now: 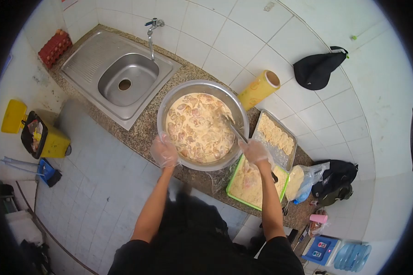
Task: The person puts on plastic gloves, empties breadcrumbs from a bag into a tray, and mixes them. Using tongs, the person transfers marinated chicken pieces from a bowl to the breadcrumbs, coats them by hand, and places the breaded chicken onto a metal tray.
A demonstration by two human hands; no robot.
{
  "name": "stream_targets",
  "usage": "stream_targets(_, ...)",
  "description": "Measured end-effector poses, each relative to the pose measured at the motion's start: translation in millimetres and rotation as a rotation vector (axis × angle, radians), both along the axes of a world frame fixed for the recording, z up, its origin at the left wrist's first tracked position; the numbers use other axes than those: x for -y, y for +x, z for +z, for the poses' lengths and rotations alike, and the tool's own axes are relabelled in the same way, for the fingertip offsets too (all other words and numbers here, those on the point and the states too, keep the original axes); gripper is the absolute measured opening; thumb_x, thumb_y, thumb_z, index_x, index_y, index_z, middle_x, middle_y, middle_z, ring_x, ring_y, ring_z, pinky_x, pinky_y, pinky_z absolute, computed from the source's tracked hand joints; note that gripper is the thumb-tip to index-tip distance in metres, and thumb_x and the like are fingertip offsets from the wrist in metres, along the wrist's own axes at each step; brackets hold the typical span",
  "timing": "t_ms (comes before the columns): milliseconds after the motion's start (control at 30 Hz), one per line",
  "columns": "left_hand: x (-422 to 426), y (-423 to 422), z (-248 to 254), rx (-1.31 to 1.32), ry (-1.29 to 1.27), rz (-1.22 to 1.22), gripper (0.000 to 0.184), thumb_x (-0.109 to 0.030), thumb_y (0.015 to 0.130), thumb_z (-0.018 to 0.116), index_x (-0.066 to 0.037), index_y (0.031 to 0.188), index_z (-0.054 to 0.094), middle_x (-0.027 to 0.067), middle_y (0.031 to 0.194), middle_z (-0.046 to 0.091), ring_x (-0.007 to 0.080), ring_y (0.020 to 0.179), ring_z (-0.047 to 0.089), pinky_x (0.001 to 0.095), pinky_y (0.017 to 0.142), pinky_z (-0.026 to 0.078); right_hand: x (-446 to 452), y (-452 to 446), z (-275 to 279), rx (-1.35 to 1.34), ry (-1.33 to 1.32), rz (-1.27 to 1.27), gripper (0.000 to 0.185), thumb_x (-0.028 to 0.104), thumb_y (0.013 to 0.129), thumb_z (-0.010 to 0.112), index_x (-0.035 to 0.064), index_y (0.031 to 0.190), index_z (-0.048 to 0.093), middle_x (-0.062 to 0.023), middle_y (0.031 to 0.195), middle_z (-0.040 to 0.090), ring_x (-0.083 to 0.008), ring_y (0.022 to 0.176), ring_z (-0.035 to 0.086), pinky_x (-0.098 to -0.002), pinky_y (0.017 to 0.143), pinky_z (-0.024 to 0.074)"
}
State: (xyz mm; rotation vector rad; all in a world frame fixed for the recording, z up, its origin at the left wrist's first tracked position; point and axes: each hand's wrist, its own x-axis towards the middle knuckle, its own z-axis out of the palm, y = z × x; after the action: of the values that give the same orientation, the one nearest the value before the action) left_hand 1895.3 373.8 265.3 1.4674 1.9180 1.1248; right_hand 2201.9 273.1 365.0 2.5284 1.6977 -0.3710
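Note:
A large metal basin [162,107] stands on the counter. It holds pieces of what looks like raw meat in a creamy, pale orange liquid. My left hand [165,152], in a clear plastic glove, grips the basin's near left rim. Also gloved, my right hand [256,152] is closed around a long metal utensil [236,128] at the basin's right rim. The utensil's far end dips into the mixture, and a black end shows below my wrist; its exact kind is unclear. Under my right forearm lies a green-rimmed tray [234,181] of pale crumbs or flour.
Behind the green tray is a metal tray [280,153] with coated pieces. A yellow film roll [258,90] stands against the wall. The steel sink [128,82] is at left. Plastic bags [313,181] lie at right; a yellow bin [55,140] stands on the floor.

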Motion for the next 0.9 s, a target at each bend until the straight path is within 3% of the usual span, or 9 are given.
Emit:
stream_targets(133,-0.2,0.0,0.9,0.050,0.009,-0.001,0.030,-0.023,0.097,0.053,0.002,0.090,0.067,0.0276,0.083,0.065,0.0475,0.079,0.064,0.0536,0.070,0.048,8.1,-43.1,39.4,0.098,-0.016,-0.058,0.061,0.055,0.101,0.048,-0.0009,0.098,0.072,-0.0271,0.088,0.071,-0.0449,0.083,0.071,-0.0509,0.074,0.0559)
stream_targets(333,0.0,0.8,0.1,-0.010,-0.001,-0.002,0.030,-0.024,0.097,0.053,0.002,0.090,0.067,0.0278,0.082,0.065,0.0479,0.079,0.064,0.0545,0.071,0.048,16.4,-71.5,29.0,0.001,-0.151,-0.035,0.063,0.058,0.099,0.048,-0.0004,0.095,0.070,-0.0278,0.089,0.071,-0.0439,0.087,0.070,-0.0512,0.079,0.0554)
stream_targets(433,-2.5,1.4,-10.0,-0.012,-0.004,-0.008,0.031,-0.025,0.097,0.053,0.002,0.089,0.066,0.0278,0.082,0.065,0.0481,0.079,0.064,0.0550,0.070,0.047,19.4,-39.5,-4.6,-0.049,-0.023,-0.112,0.067,0.060,0.099,0.047,-0.0025,0.095,0.071,-0.0296,0.090,0.070,-0.0442,0.089,0.070,-0.0518,0.081,0.0545)
stream_targets(533,-1.7,4.1,-13.3,0.000,0.008,-0.004,0.031,-0.025,0.098,0.053,0.002,0.088,0.066,0.0279,0.081,0.064,0.0484,0.078,0.064,0.0553,0.069,0.047,0.2,-22.5,-10.6,-0.119,-0.166,0.018,0.068,0.058,0.100,0.046,-0.0044,0.093,0.071,-0.0305,0.091,0.070,-0.0454,0.089,0.069,-0.0522,0.080,0.0541)
stream_targets(633,-0.7,2.5,-8.1,-0.021,0.038,0.004,0.031,-0.024,0.098,0.053,0.003,0.088,0.065,0.0283,0.081,0.064,0.0486,0.078,0.063,0.0553,0.069,0.046,-7.2,-16.0,-19.4,-0.048,-0.126,0.206,0.068,0.056,0.102,0.044,-0.0051,0.092,0.071,-0.0309,0.090,0.070,-0.0465,0.088,0.069,-0.0529,0.080,0.0537)
stream_targets(900,-1.6,1.1,-23.2,-0.062,0.065,0.016,0.030,-0.024,0.096,0.055,0.002,0.085,0.063,0.0290,0.081,0.064,0.0489,0.078,0.063,0.0558,0.069,0.046,13.5,2.6,25.2,-0.099,-0.058,0.030,0.057,0.049,0.105,0.043,-0.0019,0.100,0.069,-0.0294,0.094,0.070,-0.0467,0.094,0.067,-0.0522,0.085,0.0527)
